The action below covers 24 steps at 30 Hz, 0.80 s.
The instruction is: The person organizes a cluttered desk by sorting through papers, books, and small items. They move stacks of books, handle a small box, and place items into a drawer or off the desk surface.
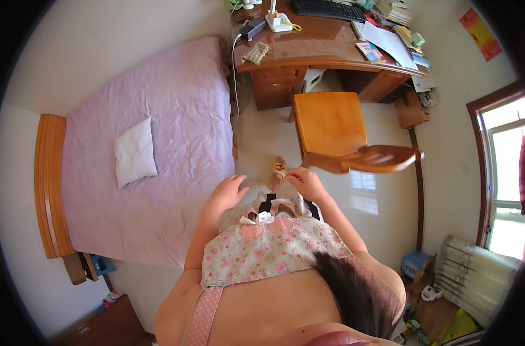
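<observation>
My left hand hangs beside the bed, its fingers loosely bent and apart, with nothing in it. In front of my floral apron, my right hand is held low with its fingers apart and slightly bent, close to the cloth; no object shows in it. A wooden chair stands just beyond my right hand, its backrest toward me. Under me, one foot in a patterned slipper shows between the hands; the other foot is hidden.
To the left, a bed with a lilac sheet bears a white pillow. Ahead stands a wooden desk with a keyboard, a checked cloth, books and papers. A window and a blue box are at right.
</observation>
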Each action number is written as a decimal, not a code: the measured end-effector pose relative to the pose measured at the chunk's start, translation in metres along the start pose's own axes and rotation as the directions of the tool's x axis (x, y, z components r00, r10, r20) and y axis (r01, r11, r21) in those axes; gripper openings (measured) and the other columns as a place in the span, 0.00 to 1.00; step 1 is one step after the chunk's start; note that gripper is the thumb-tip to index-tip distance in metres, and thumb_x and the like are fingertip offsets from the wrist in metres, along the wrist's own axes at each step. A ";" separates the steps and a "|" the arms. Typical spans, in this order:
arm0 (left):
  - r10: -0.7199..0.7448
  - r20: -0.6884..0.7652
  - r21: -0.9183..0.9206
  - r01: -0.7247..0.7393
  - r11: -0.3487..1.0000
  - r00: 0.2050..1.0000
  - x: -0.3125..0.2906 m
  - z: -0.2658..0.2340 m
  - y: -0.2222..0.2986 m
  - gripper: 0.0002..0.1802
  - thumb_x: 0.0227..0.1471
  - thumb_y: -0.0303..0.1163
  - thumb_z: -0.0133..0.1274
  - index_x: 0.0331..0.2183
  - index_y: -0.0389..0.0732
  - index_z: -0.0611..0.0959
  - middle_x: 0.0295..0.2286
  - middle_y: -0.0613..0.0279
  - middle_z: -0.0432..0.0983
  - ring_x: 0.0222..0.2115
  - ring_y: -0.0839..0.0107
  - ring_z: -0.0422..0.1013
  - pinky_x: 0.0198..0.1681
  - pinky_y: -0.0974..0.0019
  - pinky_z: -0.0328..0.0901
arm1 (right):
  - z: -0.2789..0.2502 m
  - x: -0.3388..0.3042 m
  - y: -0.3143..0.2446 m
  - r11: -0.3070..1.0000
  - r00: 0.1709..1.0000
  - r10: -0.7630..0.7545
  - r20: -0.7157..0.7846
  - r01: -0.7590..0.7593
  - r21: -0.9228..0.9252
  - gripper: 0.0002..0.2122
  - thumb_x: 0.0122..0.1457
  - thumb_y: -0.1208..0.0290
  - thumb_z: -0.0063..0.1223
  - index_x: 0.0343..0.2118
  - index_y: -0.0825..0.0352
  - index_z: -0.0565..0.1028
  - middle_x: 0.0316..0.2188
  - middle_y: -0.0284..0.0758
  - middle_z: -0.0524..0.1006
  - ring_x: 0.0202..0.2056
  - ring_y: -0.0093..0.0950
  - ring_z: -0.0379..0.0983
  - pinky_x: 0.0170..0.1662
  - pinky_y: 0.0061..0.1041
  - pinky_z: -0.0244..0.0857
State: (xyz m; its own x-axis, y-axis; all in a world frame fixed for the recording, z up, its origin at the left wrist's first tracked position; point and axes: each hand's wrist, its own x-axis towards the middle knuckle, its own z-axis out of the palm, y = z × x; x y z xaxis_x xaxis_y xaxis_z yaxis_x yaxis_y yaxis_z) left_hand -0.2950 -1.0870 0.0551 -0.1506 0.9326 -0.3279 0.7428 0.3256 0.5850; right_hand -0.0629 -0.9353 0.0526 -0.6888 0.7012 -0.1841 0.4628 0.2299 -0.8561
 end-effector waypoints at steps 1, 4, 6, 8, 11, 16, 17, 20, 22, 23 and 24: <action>0.000 0.008 -0.005 0.000 1.000 1.000 0.020 -0.009 -0.001 0.22 0.51 0.38 0.49 0.47 0.37 0.72 0.42 0.49 0.70 0.43 0.52 0.67 0.45 0.58 0.63 | -0.010 0.024 -0.001 1.000 1.000 -0.006 -0.002 0.006 0.003 0.11 0.53 0.68 0.51 0.34 0.69 0.77 0.30 0.43 0.77 0.33 0.36 0.75 0.38 0.29 0.67; -0.031 0.055 0.085 0.027 0.996 0.998 0.080 -0.039 -0.006 0.22 0.51 0.38 0.50 0.47 0.38 0.72 0.42 0.49 0.70 0.42 0.52 0.67 0.45 0.57 0.63 | -0.039 0.101 -0.005 1.000 1.000 -0.023 0.011 0.023 -0.019 0.11 0.53 0.67 0.50 0.34 0.69 0.77 0.29 0.44 0.77 0.32 0.37 0.75 0.36 0.31 0.68; -0.045 0.006 0.039 0.045 0.998 0.999 0.116 -0.062 -0.005 0.22 0.51 0.38 0.50 0.46 0.38 0.72 0.42 0.49 0.71 0.42 0.52 0.68 0.44 0.57 0.63 | -0.058 0.145 -0.015 1.000 0.999 0.003 0.038 -0.002 -0.024 0.11 0.53 0.67 0.50 0.33 0.69 0.77 0.28 0.44 0.77 0.32 0.38 0.75 0.36 0.31 0.68; -0.058 -0.026 0.030 0.058 0.998 0.998 0.149 -0.083 -0.004 0.22 0.50 0.38 0.50 0.46 0.38 0.73 0.41 0.49 0.71 0.41 0.52 0.68 0.44 0.57 0.64 | -0.074 0.189 -0.023 0.996 0.997 -0.064 0.052 0.067 -0.056 0.10 0.53 0.68 0.48 0.33 0.69 0.76 0.30 0.45 0.76 0.33 0.40 0.74 0.36 0.31 0.67; -0.044 -0.055 0.030 0.045 0.999 0.998 0.202 -0.112 -0.011 0.21 0.50 0.37 0.50 0.46 0.38 0.73 0.41 0.50 0.71 0.41 0.52 0.68 0.43 0.57 0.64 | -0.090 0.251 -0.032 0.993 0.993 -0.112 0.039 0.113 -0.039 0.10 0.54 0.68 0.48 0.32 0.69 0.76 0.31 0.45 0.75 0.34 0.42 0.73 0.38 0.33 0.67; -0.025 -0.079 -0.003 0.025 1.000 0.997 0.289 -0.168 -0.020 0.21 0.50 0.36 0.51 0.45 0.38 0.73 0.41 0.50 0.71 0.40 0.53 0.69 0.43 0.58 0.64 | -0.090 0.352 -0.028 0.993 0.988 -0.121 -0.095 0.121 -0.008 0.10 0.53 0.69 0.48 0.35 0.69 0.75 0.34 0.44 0.74 0.36 0.43 0.71 0.40 0.34 0.66; -0.062 -0.084 -0.020 0.061 0.998 0.994 0.308 -0.182 -0.016 0.21 0.49 0.35 0.52 0.45 0.37 0.74 0.42 0.50 0.71 0.43 0.53 0.68 0.47 0.60 0.63 | -0.089 0.371 -0.028 0.992 0.984 -0.123 -0.130 0.122 -0.013 0.11 0.53 0.69 0.48 0.36 0.69 0.74 0.35 0.44 0.74 0.37 0.43 0.71 0.40 0.35 0.65; 0.065 -0.261 -0.020 -0.073 0.997 0.963 0.369 -0.209 -0.033 0.21 0.49 0.34 0.53 0.44 0.36 0.73 0.42 0.49 0.71 0.43 0.52 0.67 0.46 0.60 0.63 | -0.087 0.424 -0.039 0.992 0.975 -0.122 -0.188 0.113 -0.061 0.13 0.53 0.69 0.49 0.40 0.69 0.72 0.37 0.45 0.73 0.40 0.44 0.69 0.42 0.36 0.64; 0.086 -0.294 -0.044 -0.104 0.994 0.952 0.410 -0.232 -0.034 0.22 0.48 0.32 0.54 0.45 0.35 0.72 0.43 0.48 0.69 0.45 0.52 0.65 0.47 0.59 0.62 | -0.085 0.456 -0.038 0.995 0.966 -0.091 -0.241 0.078 -0.063 0.15 0.52 0.69 0.50 0.42 0.69 0.71 0.39 0.46 0.72 0.41 0.45 0.68 0.44 0.38 0.63; 0.107 -0.313 -0.051 -0.129 0.990 0.944 0.433 -0.243 -0.038 0.22 0.48 0.32 0.54 0.45 0.35 0.72 0.43 0.49 0.69 0.45 0.52 0.65 0.47 0.59 0.62 | -0.086 0.473 -0.039 0.997 0.960 -0.071 -0.272 0.056 -0.062 0.15 0.52 0.69 0.50 0.42 0.69 0.71 0.39 0.46 0.72 0.41 0.45 0.68 0.44 0.38 0.63; 0.128 -0.328 -0.060 -0.156 0.986 0.936 0.454 -0.251 -0.041 0.22 0.48 0.32 0.54 0.45 0.35 0.72 0.44 0.49 0.69 0.45 0.52 0.65 0.47 0.59 0.62 | -0.087 0.488 -0.038 0.998 0.952 -0.045 -0.304 0.028 -0.060 0.15 0.52 0.70 0.50 0.42 0.69 0.71 0.39 0.46 0.72 0.41 0.45 0.68 0.44 0.38 0.63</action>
State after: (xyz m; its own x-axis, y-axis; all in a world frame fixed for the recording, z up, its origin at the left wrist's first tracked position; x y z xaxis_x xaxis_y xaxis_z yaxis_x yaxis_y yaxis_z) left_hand -0.5576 -0.6382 0.0691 -0.2594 0.9657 0.0112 0.7170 0.1848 0.6721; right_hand -0.3682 -0.5429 0.0378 -0.5067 0.8620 0.0103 0.4761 0.2898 -0.8302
